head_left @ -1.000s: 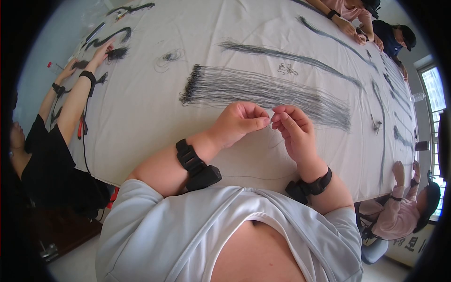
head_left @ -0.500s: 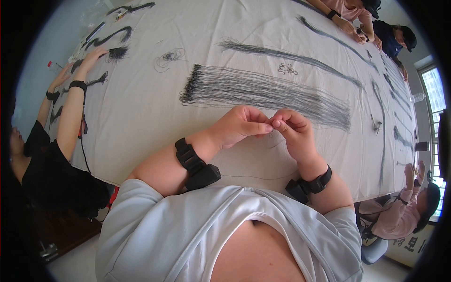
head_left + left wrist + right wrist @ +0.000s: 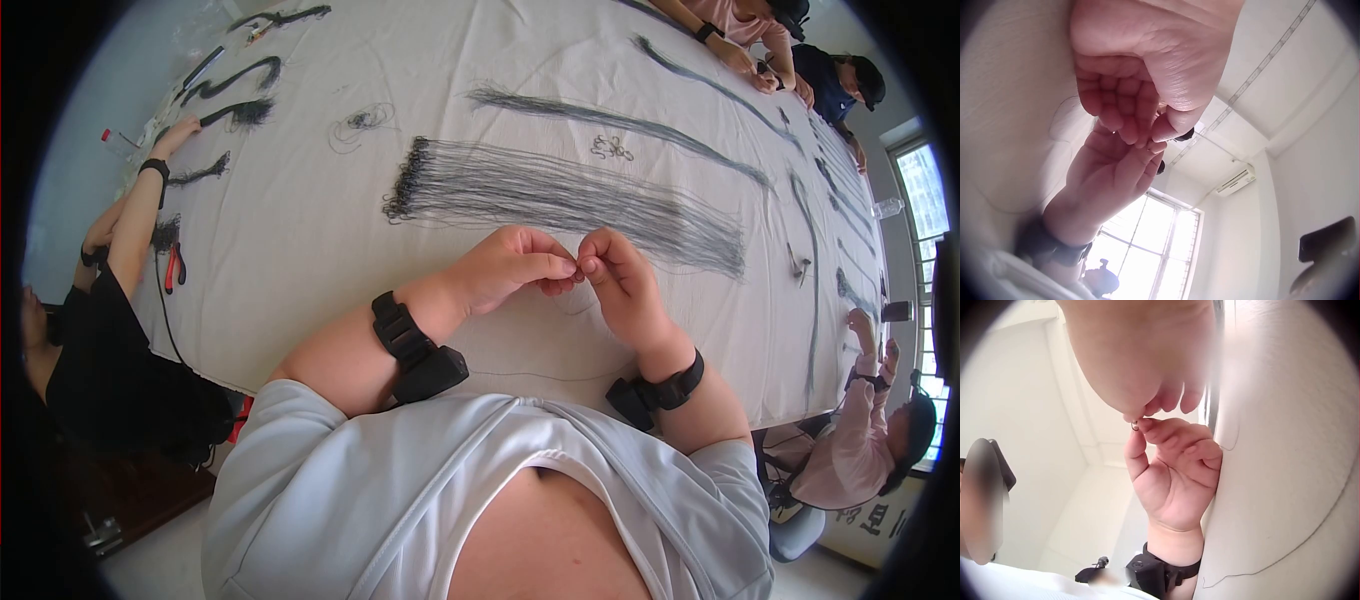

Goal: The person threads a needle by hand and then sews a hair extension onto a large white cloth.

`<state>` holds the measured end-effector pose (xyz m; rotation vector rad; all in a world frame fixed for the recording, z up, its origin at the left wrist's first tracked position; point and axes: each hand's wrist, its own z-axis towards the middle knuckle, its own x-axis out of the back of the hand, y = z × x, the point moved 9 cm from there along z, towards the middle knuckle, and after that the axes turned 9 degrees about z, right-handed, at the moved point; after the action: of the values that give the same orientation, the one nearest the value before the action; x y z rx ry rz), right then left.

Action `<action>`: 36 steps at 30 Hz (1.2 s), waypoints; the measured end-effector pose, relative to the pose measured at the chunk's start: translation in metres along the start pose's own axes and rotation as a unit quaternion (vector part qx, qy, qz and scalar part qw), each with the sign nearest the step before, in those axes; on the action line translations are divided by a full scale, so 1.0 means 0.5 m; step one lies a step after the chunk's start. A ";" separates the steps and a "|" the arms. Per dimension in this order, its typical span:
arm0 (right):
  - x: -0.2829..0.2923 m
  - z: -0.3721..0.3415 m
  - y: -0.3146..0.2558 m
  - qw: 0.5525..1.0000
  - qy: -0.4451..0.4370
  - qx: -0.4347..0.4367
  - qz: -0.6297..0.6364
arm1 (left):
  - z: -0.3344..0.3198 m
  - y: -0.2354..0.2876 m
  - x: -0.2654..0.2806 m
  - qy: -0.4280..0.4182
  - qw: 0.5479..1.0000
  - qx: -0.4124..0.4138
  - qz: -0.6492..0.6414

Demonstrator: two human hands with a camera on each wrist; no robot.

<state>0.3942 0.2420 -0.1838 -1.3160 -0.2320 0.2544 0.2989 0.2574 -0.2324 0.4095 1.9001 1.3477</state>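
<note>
My left hand and right hand meet fingertip to fingertip over the near part of the table. Between the touching tips, the right wrist view shows a tiny dark ring, pinched by thumb and finger of both hands; much of it is hidden by the fingers. A thin dark strand curves across the cloth beneath them. Just beyond my hands lies a wide bundle of fine dark strands, its left ends curled into small dark loops.
A white cloth covers the table. Beyond the wide bundle lie a narrower bundle, a cluster of small curled pieces and a loose coil. Red-handled pliers are at left. Other people sit around the table.
My hands came together from a small gap and their fingertips now touch. At left, another person's arms drew back toward the near edge, uncovering the pliers; the person at right raised their hands.
</note>
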 end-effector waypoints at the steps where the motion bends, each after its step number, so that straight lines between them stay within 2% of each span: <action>1: 0.000 0.000 0.001 1.000 -0.003 -0.001 -0.001 | -0.001 0.002 -0.001 0.003 1.000 0.000 -0.001; 5: -0.001 -0.001 0.003 1.000 -0.004 -0.006 0.011 | 0.000 0.002 -0.001 -0.003 1.000 -0.006 -0.015; 11: 0.000 0.000 -0.005 0.999 -0.012 0.011 -0.042 | -0.002 0.004 -0.004 -0.005 1.000 -0.006 0.009; 17: 0.010 -0.002 0.008 0.999 0.025 -0.002 0.040 | -0.001 0.002 0.000 0.006 1.000 -0.010 0.002; 20: 0.019 -0.001 0.009 0.999 0.045 -0.002 -0.025 | 0.000 -0.002 0.002 0.005 1.000 -0.007 -0.004; 23: 0.015 0.001 -0.014 0.991 0.040 0.030 -0.124 | 0.000 0.001 0.000 0.003 1.000 -0.009 -0.002; 26: 0.010 0.003 -0.027 0.984 0.033 0.065 -0.160 | 0.000 -0.002 0.002 0.005 1.000 -0.010 -0.005; 36: 0.009 0.002 -0.044 0.980 0.036 0.094 -0.172 | 0.003 -0.005 -0.001 -0.005 1.000 -0.001 -0.001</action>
<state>0.3992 0.2392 -0.1624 -1.0736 -0.3611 -0.0634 0.3007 0.2568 -0.2346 0.4126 1.8908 1.3438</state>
